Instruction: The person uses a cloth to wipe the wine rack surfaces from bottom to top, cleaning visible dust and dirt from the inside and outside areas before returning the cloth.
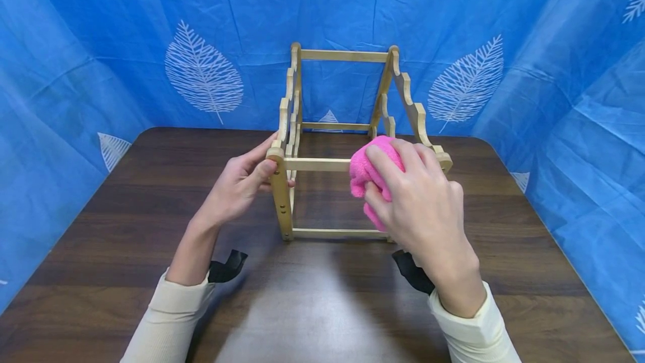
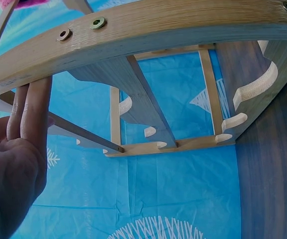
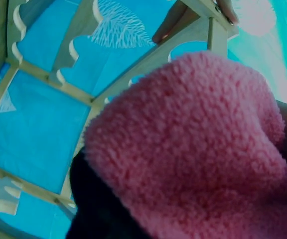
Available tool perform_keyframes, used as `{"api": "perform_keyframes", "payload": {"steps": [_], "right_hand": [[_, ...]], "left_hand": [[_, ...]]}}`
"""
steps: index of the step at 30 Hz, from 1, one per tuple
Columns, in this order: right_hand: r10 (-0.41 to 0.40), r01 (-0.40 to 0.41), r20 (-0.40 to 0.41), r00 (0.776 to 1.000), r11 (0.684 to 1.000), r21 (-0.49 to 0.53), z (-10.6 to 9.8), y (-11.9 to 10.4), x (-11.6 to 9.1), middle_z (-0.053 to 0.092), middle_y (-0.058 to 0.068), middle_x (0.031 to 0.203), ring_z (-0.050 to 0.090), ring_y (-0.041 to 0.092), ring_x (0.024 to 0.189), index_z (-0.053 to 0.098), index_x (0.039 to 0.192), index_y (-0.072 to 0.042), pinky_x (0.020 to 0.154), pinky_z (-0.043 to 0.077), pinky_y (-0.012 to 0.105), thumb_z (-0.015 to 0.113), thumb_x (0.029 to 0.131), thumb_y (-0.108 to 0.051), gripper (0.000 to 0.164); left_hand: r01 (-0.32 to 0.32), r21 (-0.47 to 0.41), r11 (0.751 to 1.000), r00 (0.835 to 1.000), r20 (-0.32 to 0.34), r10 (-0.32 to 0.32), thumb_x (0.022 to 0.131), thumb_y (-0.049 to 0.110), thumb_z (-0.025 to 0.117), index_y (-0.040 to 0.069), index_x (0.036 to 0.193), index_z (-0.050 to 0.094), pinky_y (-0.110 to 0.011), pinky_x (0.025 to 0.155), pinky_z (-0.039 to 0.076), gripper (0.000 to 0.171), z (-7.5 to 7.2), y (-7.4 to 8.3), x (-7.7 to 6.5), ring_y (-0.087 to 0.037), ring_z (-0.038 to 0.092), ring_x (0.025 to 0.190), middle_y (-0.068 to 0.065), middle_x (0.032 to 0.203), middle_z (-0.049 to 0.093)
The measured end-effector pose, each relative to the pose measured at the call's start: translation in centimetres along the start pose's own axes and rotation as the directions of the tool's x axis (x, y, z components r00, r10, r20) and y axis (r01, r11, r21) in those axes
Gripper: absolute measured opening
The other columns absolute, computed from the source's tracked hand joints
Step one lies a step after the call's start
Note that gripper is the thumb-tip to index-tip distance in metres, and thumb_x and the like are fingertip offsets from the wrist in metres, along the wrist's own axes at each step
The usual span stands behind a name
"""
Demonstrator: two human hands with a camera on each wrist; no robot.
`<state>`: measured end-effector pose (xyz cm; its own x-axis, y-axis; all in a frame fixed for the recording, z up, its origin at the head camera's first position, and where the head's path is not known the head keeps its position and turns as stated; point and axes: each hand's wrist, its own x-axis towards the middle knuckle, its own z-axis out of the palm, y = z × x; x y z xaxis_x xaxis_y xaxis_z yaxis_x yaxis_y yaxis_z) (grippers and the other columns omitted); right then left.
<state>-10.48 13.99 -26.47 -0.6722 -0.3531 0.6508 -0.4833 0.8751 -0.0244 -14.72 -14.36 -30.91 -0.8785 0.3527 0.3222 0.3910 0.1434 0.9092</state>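
While the left hand [image 1: 242,186] grips the near left post [image 1: 281,200] of a pale wooden rack [image 1: 335,126], its thumb lying on the near side at the top, the right hand [image 1: 425,200] holds a bunched pink cloth [image 1: 375,164] between its curled fingers and thumb; the cloth covers the right part of the rack's near upper rail [image 1: 317,164], and a fold of it hangs below that rail. The rack stands upright at the middle of the dark wood-grain surface [image 1: 126,240], towards the far edge; its two sides have scalloped edges and rise towards the far end, with rails crossing between them. Round metal screws [image 2: 98,23] show in one of its wooden pieces in the left wrist view; in the right wrist view the fluffy cloth fills much of the foreground. Both forearms wear cream sleeves [image 1: 168,318], and a black strap end [image 1: 228,266] juts out near each wrist; beyond the surface, at the far side and to left and right, hangs a blue curtain [image 1: 126,15] with white leaf shapes [image 1: 204,69].
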Motion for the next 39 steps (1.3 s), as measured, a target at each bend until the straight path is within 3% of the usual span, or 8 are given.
{"api": "perform_keyframes", "payload": {"steps": [4, 11, 22, 39], "right_hand": [[0.006, -0.006, 0.007, 1.000, 1.000, 0.003, 0.0, 0.1, -0.1, 0.060, 0.017, 0.121, 0.056, 0.040, 0.109, 0.063, 0.120, -0.017, 0.050, 0.054, 0.059, 0.081, 0.076, -0.024, 0.048], [0.020, -0.020, 0.014, 1.000, 1.000, -0.003, -0.4, 0.6, -0.1, 0.060, 0.018, 0.121, 0.055, 0.042, 0.110, 0.063, 0.119, -0.017, 0.051, 0.053, 0.063, 0.080, 0.075, -0.025, 0.048], [0.034, -0.034, 0.004, 0.999, 0.999, 0.007, -0.4, 0.6, -0.2, 0.060, 0.017, 0.119, 0.055, 0.040, 0.109, 0.063, 0.119, -0.018, 0.049, 0.051, 0.064, 0.075, 0.079, -0.025, 0.042], [0.096, -0.093, -0.029, 0.995, 0.993, 0.071, 0.0, -0.7, 0.3, 0.063, 0.012, 0.114, 0.059, 0.036, 0.103, 0.067, 0.115, -0.020, 0.046, 0.051, 0.057, 0.070, 0.081, -0.028, 0.035]], "left_hand": [[0.008, -0.006, 1.000, 1.000, 0.004, -0.008, 0.102, 0.039, 0.046, 0.021, 0.156, 0.029, -0.046, 0.079, 0.058, 0.060, 0.0, -0.1, 0.0, -0.029, 0.071, 0.093, -0.023, 0.138, 0.051], [0.003, 0.006, 1.000, 1.000, 0.004, -0.003, 0.100, 0.046, 0.047, 0.022, 0.156, 0.030, -0.041, 0.078, 0.059, 0.064, 0.0, 0.0, 0.2, -0.028, 0.071, 0.092, -0.021, 0.141, 0.050], [-0.033, -0.026, 0.999, 0.999, 0.001, 0.033, 0.097, 0.049, 0.049, 0.014, 0.156, 0.031, -0.040, 0.075, 0.059, 0.071, 0.0, -0.2, 0.3, -0.024, 0.072, 0.088, -0.026, 0.118, 0.061], [-0.002, -0.068, 0.998, 1.000, -0.013, 0.001, 0.096, 0.044, 0.052, 0.017, 0.156, 0.031, -0.044, 0.078, 0.058, 0.068, 0.2, 0.0, 0.2, -0.032, 0.071, 0.089, -0.022, 0.132, 0.055]]}}
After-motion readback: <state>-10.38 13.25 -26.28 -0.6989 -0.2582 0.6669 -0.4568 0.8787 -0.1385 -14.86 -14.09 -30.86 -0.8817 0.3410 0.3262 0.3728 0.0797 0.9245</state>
